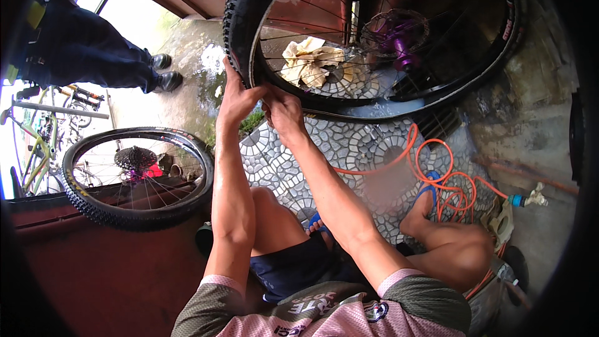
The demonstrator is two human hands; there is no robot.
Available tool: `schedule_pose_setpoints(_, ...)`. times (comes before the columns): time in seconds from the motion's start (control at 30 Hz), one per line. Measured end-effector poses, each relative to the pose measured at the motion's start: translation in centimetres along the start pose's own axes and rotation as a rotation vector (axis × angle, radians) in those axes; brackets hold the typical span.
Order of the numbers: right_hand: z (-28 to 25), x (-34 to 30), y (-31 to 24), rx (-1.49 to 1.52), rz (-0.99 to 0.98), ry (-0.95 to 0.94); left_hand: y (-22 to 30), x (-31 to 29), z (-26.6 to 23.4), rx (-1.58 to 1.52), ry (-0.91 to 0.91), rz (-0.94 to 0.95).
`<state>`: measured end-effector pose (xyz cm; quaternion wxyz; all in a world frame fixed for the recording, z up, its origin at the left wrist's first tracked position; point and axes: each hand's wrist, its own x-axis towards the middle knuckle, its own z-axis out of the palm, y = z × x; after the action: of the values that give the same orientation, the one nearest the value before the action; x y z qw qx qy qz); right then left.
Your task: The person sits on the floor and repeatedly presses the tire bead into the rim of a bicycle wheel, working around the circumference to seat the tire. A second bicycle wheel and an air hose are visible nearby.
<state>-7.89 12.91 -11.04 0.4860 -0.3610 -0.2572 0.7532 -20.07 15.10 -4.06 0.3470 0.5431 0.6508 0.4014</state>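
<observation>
In front of me stands a bicycle wheel with a knobby black tire (240, 22) and a purple hub (402, 53) carrying a disc rotor (380, 28). My left hand (237, 101) is closed round the near left part of the tire, fingers along its outer side. Close beside it, my right hand (285, 114) is closed on the tire's lower edge at the rim, its fingertips partly hidden. Between tire and rim a gap shows near my hands. A crumpled beige cloth (312, 62) lies on the ground, seen through the spokes.
A second wheel (93, 212) with a cassette (135, 159) lies to my left. An orange hose (430, 143) coils on the pebbled paving (374, 143), near a tap (535, 195). Beyond are a person in dark trousers (93, 56) and a green bicycle (40, 143). A drain grate (437, 123) sits below the wheel.
</observation>
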Motion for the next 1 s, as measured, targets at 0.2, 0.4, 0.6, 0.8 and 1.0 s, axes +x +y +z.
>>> schedule_pose_setpoints(0.2,-2.4,1.4,4.0,-0.293,-0.259,0.147,-3.2,0.7,-1.2,0.047,0.014,0.102)
schedule_pose_setpoints(0.4,1.7,0.8,-1.5,-0.29,-0.329,0.043,-3.0,0.3,-1.2,-0.143,-0.03,0.035)
schedule_pose_setpoints(0.6,0.7,0.8,0.5,-0.214,-0.263,0.107,-2.7,0.1,-0.9,-0.244,-0.024,0.069)
schedule_pose_setpoints(0.8,1.3,-0.4,-1.4,-0.451,-0.459,0.129,-2.0,-0.1,-1.2,-0.264,-0.06,0.004)
schedule_pose_setpoints(1.0,2.8,-0.2,-1.0,-0.605,-0.546,0.175,-2.6,-0.2,-2.1,-0.363,-0.104,0.005)
